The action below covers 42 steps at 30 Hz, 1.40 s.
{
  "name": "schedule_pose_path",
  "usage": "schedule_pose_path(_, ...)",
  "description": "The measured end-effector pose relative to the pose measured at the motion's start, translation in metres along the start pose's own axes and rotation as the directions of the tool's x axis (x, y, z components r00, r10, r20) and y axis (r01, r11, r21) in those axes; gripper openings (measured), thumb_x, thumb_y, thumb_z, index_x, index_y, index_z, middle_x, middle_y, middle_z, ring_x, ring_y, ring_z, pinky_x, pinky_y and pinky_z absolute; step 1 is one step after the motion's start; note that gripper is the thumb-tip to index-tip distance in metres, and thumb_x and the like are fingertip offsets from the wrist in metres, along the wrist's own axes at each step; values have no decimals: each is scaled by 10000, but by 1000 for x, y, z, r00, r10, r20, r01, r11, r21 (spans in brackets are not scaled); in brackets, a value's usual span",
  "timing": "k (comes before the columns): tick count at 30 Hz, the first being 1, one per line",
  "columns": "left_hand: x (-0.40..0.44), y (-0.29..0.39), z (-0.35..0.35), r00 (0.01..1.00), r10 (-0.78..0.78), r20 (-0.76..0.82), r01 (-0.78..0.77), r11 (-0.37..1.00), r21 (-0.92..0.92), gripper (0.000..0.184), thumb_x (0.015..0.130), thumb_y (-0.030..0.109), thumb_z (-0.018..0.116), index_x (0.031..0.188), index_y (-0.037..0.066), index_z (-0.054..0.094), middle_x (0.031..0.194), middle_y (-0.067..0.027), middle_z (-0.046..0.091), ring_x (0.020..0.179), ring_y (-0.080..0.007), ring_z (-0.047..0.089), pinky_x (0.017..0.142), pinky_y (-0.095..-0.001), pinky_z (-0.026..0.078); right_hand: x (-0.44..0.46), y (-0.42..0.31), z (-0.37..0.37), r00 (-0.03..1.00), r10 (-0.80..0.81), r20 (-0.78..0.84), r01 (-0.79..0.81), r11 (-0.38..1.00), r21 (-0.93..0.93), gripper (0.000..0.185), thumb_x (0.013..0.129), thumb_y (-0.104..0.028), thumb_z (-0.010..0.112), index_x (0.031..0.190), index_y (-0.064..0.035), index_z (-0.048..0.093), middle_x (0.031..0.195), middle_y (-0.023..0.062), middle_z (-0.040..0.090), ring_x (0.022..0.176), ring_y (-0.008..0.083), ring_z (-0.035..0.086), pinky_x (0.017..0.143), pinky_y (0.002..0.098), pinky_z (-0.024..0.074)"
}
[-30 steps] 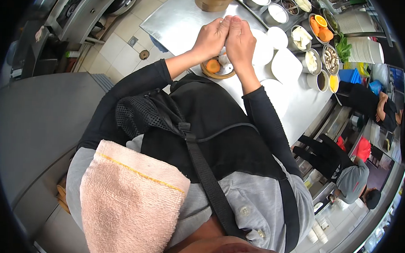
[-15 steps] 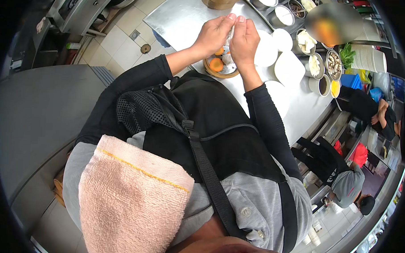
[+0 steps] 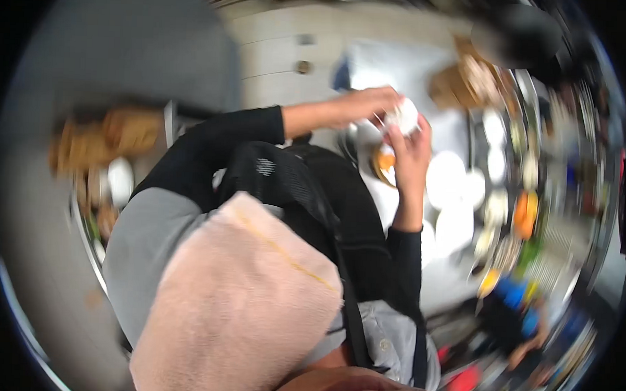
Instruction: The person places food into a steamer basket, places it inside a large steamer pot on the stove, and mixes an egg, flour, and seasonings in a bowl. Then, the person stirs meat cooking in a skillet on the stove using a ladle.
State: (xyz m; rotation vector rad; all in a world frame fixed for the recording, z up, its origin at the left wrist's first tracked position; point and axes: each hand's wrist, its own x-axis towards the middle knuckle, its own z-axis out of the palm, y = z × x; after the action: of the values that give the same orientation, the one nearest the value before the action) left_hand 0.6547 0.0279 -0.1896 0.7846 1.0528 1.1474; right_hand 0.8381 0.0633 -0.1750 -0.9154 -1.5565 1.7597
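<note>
A small, white, rounded object [image 3: 404, 116], blurred, is held between the curled fingers of the left hand [image 3: 369, 105] and right hand [image 3: 412, 152], near a round, brown-rimmed container [image 3: 378, 171].

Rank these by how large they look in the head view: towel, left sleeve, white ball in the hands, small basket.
1. Towel
2. Left sleeve
Unranked: white ball and basket look too alike, with blur and the basket partly hidden.

A blurred person [image 3: 507, 334], seemingly in black, is near something blue [image 3: 511, 293].
</note>
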Motion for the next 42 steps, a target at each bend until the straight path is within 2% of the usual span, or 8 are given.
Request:
schedule_pose_path(4, -111, -7, -35, 938, 234, -255, -205, 969, 138, 443, 1004, 490, 539, 1173, 90, 624, 1029, -10, 633, 984, -111, 592, 824, -285, 496, 3, -2, 62, 941, -75, 330, 110, 990, -90, 476, 926, -39, 676, 1342, -5, 447, 1183, 106, 592, 1048, 202, 639, 911, 320, 524)
schedule_pose_path(11, -279, -75, -40, 891, -12, -453, -272, 784, -557, 420, 969, 395, 630, 1220, 58, 611, 1064, -59, 659, 910, -166, 652, 783, -291, 527, -19, 5, 183, 370, -281, 885, 619, 785, -10, 393, 770, 126, 657, 1127, -39, 635, 1183, 148, 629, 1132, 300, 603, 952, 372, 476)
schedule_pose_path(19, -464, -197, 31, 264, 94, -960, -821, 544, -172, 405, 913, 147, 669, 1290, 76, 540, 1158, -75, 631, 1074, -171, 613, 878, -337, 520, -149, 35, 328, 31, -86, 996, 408, 911, 66, 357, 877, 41, 630, 1232, 4, 620, 1247, 142, 636, 1165, 245, 611, 1025, 361, 466)
schedule_pose_path(24, -582, -303, 124, -514, -125, -849, -671, 675, 307, 388, 889, 96, 717, 1230, 50, 537, 1061, -61, 679, 951, -166, 662, 867, -309, 519, -248, 95, 430, -419, -68, 905, 521, 799, 301, 234, 917, -67, 641, 1143, -12, 659, 1122, 169, 688, 1011, 303, 685, 899, 365, 533)
schedule_pose_path(28, -630, -362, 180, -802, -167, -573, -377, 886, 270, 440, 849, 153, 780, 1217, 49, 563, 980, -67, 701, 932, -175, 671, 839, -301, 520, -381, 147, 494, -767, -84, 636, 425, 676, 601, 302, 879, -108, 672, 1161, -10, 632, 1170, 214, 653, 1087, 380, 629, 957, 428, 498)
schedule_pose_path(31, -633, -396, 186, -889, -218, -402, -226, 974, -28, 593, 749, 324, 863, 1210, 60, 600, 1036, -108, 700, 984, -251, 669, 891, -355, 499, -459, 199, 521, -829, -182, 528, 409, 447, 796, 361, 863, -91, 660, 1208, -7, 598, 1224, 255, 613, 1135, 415, 588, 975, 452, 477)
schedule_pose_path(34, -630, -377, 208, -949, 125, -289, 218, 923, -317, 602, 733, 359, 854, 1209, 78, 617, 1207, -124, 647, 1135, -306, 604, 967, -407, 455, -486, 215, 526, -862, -30, 505, 450, 413, 792, 427, 859, -107, 653, 1253, 2, 529, 1211, 260, 584, 1110, 439, 583, 941, 493, 480)
schedule_pose_path(42, -662, -372, 199, -848, 169, -502, 256, 960, -110, 427, 823, 299, 752, 1179, 86, 650, 1140, -120, 652, 1088, -304, 614, 922, -396, 490, -427, 168, 520, -742, 253, 621, 645, 524, 557, 423, 964, -345, 561, 1284, -72, 518, 1040, 266, 639, 930, 448, 640, 829, 500, 507)
